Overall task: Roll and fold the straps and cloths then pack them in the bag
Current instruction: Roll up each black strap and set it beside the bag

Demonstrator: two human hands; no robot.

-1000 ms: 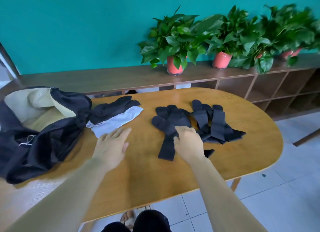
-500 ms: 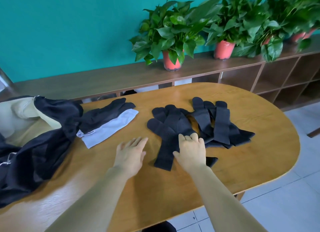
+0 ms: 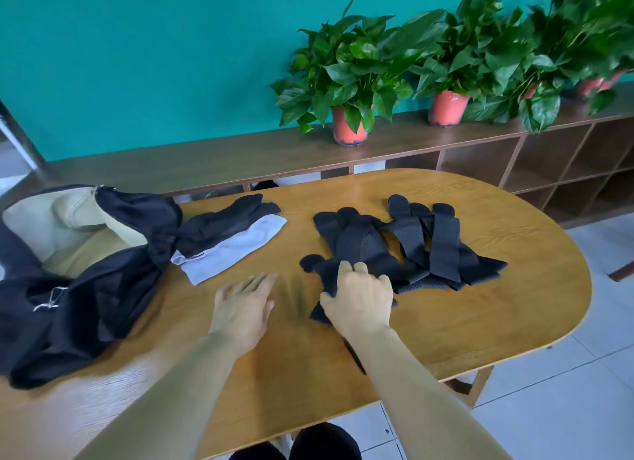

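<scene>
Since the oval wooden table (image 3: pixel 463 339) fills most of the lower frame, I start there. The open black bag (image 3: pixel 103 288) with its beige lining slumps at the left, cut off by the frame edge. At centre right lies a heap of black perforated straps (image 3: pixel 415 240), overlapping one another. Between heap and bag a black cloth (image 3: pixel 219 222) rests on a white cloth (image 3: pixel 236 250), the pair touching the bag's mouth. By my reading, nothing is packed yet.

The right hand (image 3: pixel 360 298) sits on the nearest strap (image 3: pixel 320 267) at the heap's lower left, fingers bent down over it and bunching the fabric, thumb out to the left. The left hand (image 3: pixel 243 305) is just beside it, fingers straight and close together over bare wood.

My worry is that this strap seems to overlap its neighbours, so a pull toward the near edge could drag the heap along — or slide the strap's tail off the table.

That tail runs under the right forearm, with only a dark sliver showing. I can't count the straps, nor tell whether the left palm touches the wood — the patch by its fingers is smeared.
</scene>
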